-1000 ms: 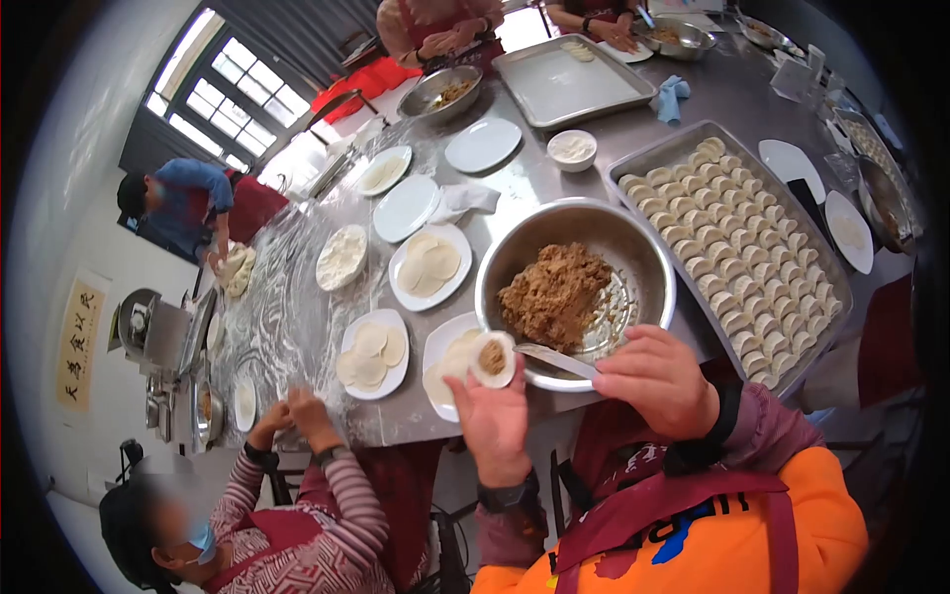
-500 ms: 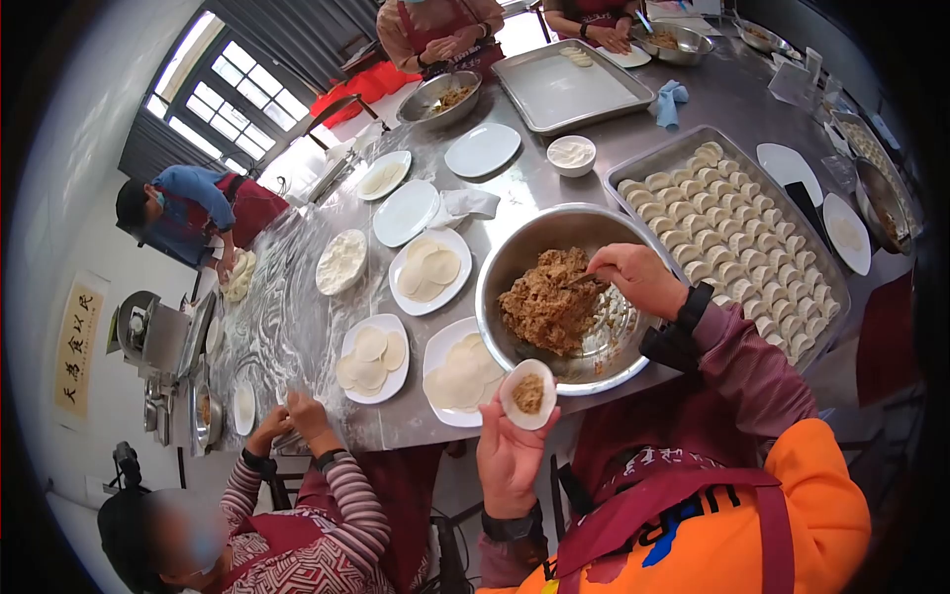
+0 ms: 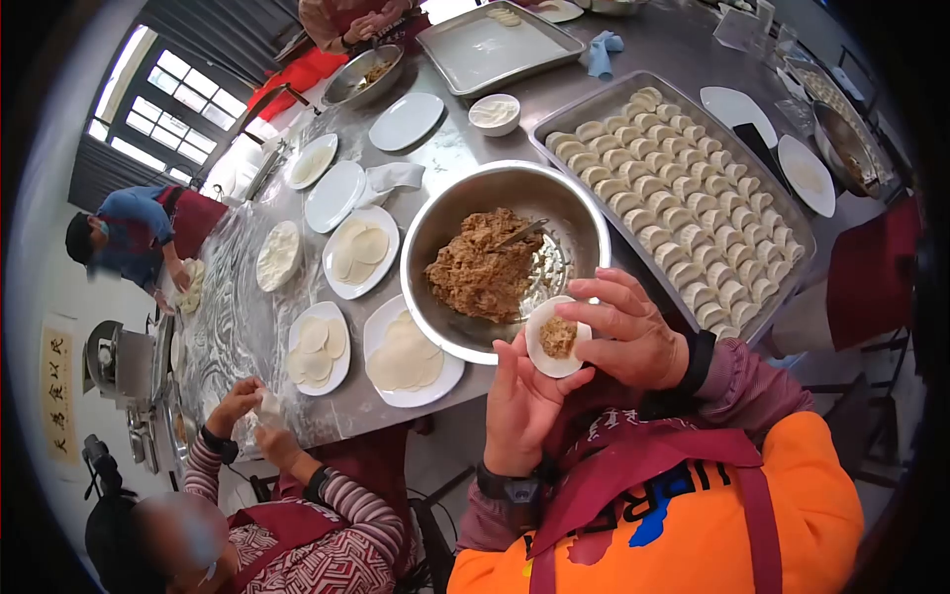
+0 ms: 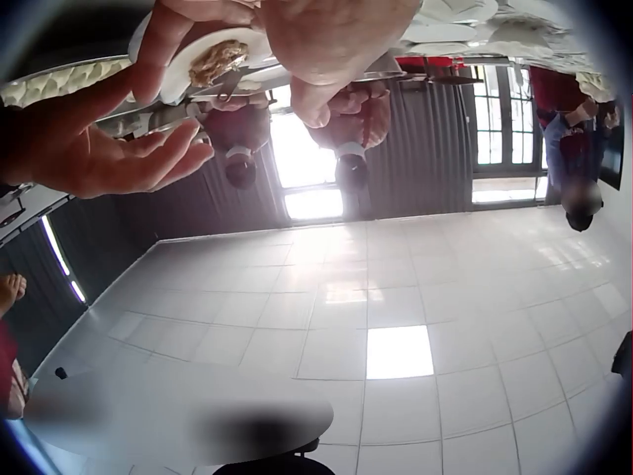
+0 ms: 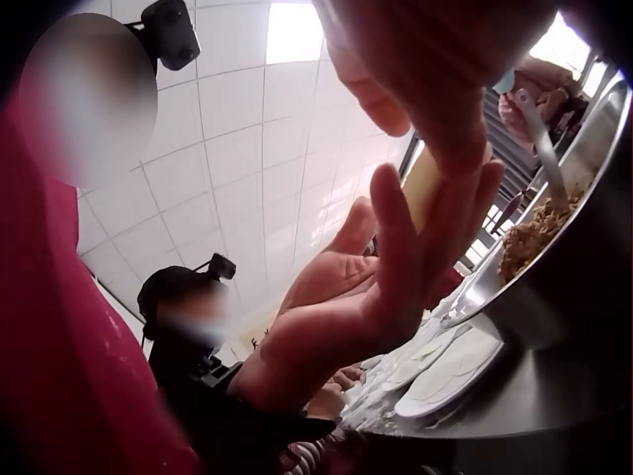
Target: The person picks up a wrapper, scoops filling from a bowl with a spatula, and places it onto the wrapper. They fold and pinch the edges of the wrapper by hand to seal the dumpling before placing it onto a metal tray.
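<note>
The left hand [image 3: 522, 396] holds a round dumpling wrapper [image 3: 554, 337] on its fingers, palm up, just in front of the near edge of the metal table [image 3: 633, 59]. A small lump of brown filling [image 3: 558, 337] sits in the middle of the wrapper. The fingers of the left hand are only slightly bent and support the wrapper from below. The right hand [image 3: 633, 332] comes from the right side and touches the right rim of the wrapper with its curled fingers and thumb, so both hands meet around it. In the left wrist view the wrapper [image 4: 213, 61] with filling lies on the fingertips, and the right hand [image 4: 331, 40] is over it.

Just behind the hands stands a big steel bowl [image 3: 579, 213] with minced filling [image 3: 482, 265], and a spoon [image 3: 522, 234] rests in it. To the left of the bowl, near the table edge, there is a white plate [image 3: 374, 337] with a stack of flat wrappers [image 3: 404, 358]. To the right lies a long metal tray [image 3: 792, 213] filled with rows of folded dumplings [image 3: 683, 198]. More plates with wrappers are further left. At the near left sits another person in a striped sleeve [image 3: 346, 510], whose hands are close together at the table edge.
</note>
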### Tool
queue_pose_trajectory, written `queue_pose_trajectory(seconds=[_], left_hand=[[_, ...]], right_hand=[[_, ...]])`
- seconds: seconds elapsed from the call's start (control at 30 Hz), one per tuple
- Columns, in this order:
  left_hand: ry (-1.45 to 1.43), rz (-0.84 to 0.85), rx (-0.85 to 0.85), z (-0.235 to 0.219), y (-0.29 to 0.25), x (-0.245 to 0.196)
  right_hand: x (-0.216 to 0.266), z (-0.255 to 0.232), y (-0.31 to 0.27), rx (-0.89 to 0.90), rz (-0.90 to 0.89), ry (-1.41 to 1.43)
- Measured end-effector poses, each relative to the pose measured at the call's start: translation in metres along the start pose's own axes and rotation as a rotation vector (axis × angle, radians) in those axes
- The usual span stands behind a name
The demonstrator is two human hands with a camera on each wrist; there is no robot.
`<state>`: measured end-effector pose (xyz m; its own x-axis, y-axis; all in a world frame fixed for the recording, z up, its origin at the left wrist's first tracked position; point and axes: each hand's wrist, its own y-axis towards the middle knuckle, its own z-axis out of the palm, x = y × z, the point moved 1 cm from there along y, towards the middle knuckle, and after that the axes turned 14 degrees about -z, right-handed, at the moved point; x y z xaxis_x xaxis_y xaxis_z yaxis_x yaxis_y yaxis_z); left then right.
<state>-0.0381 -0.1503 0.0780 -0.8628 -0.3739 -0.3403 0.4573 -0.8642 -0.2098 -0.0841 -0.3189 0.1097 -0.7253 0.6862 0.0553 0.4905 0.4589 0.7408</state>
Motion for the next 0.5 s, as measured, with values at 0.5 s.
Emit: queue_pose_trajectory(seconds=[0.5], left_hand=[[0.366,0.177,-0.248,0.02,0.0,0.015]], right_hand=[[-0.009,0.007,0.001,-0.185,0.579,0.659]])
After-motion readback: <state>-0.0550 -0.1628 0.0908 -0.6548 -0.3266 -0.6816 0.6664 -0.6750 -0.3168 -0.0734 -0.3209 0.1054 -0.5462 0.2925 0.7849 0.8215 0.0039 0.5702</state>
